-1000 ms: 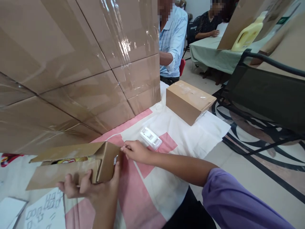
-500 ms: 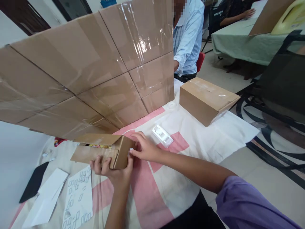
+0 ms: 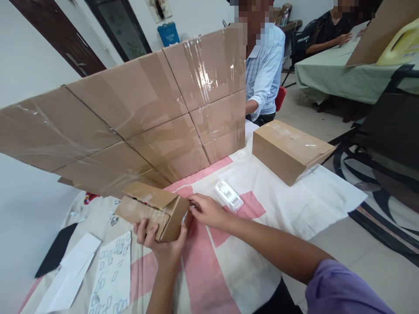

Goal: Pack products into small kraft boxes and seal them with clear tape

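My left hand [image 3: 163, 237] is wrapped round the near side and underside of a small brown cardboard box [image 3: 147, 214], its thumb at the right end. The box is tilted above the cloth, with a gap between its top flaps where something colourful shows. My right hand [image 3: 206, 211] is at the box's right end, thumb and fingers pinched together. A small whitish bit shows at its fingertips, too small to name, and a pale patch lies on the box end near my left thumb. Just beyond my right wrist, a white plastic object [image 3: 229, 196] lies on the cloth.
A tall taped cardboard panel [image 3: 157, 117] stands behind the box. A larger closed carton [image 3: 291, 150] sits at the right. Drawn-on paper [image 3: 111, 274], folded white sheets [image 3: 70, 272] and a black flat item [image 3: 55, 248] lie left. A person in a blue shirt [image 3: 266, 74] sits beyond.
The view has tilted up, so the scene sits lower. The box has turned slightly in my left hand, and my right hand's fingers have drawn closer together at its end.
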`<state>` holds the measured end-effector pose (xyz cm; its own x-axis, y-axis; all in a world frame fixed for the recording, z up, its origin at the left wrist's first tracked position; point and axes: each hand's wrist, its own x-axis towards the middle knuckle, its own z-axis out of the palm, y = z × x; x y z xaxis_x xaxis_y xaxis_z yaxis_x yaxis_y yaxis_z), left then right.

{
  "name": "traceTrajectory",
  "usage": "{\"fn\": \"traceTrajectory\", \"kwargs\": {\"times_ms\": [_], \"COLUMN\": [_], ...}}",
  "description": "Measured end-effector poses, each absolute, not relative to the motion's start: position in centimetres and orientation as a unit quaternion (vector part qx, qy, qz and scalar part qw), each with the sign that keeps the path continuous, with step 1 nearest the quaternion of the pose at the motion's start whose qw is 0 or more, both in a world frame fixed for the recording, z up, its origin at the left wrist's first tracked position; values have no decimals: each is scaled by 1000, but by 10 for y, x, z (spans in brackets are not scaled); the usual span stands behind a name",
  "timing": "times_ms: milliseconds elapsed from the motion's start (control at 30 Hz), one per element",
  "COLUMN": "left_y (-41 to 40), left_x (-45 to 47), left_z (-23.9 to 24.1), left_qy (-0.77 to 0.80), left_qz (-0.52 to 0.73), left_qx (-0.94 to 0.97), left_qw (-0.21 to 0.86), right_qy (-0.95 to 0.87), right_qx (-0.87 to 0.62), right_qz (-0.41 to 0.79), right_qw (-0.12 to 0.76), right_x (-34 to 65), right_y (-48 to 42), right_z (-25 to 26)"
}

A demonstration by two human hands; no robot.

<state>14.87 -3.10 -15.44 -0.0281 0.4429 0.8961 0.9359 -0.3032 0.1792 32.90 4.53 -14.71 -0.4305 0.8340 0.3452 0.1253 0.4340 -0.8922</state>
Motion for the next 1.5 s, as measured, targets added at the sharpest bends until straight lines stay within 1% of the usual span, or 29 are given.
{"fn": "traceTrajectory", "kwargs": {"times_ms": [200,467,633,833,933,1000,1067,1167,1300,1400,1500], "left_y": [-40,-42,-49,-63,-68,-68,-65,-58,-45,-36,-32], "left_x": [152,151,133,112,108,106,104,108,134,154,161], "left_z": [-155,-153,-149,-161,-163,-158,-146,-119,-87,-77,-78], "left_qy": [-591,-588,-589,-586,-566,-545,-540,-582,-631,-656,-678], "left_qz": [-513,-524,-527,-617,-671,-687,-669,-584,-490,-451,-435], "left_qx": [-608,-602,-603,-524,-477,-481,-510,-566,-600,-601,-586], "left_qw": [132,135,110,33,22,16,7,-3,48,70,84], "right_qy": [-720,-698,-676,-656,-646,-645,-647,-651,-662,-717,-780], "right_qx": [-340,-368,-372,-382,-387,-387,-387,-382,-367,-311,-250], "right_qz": [425,435,458,474,470,470,474,480,486,464,409], "right_qw": [430,434,442,446,460,462,456,447,438,418,402], "right_x": [327,329,332,329,328,329,330,332,331,331,331], "right_y": [44,47,49,49,49,48,47,45,43,41,36], "right_z": [-149,-151,-150,-155,-154,-151,-148,-144,-145,-148,-150]}}
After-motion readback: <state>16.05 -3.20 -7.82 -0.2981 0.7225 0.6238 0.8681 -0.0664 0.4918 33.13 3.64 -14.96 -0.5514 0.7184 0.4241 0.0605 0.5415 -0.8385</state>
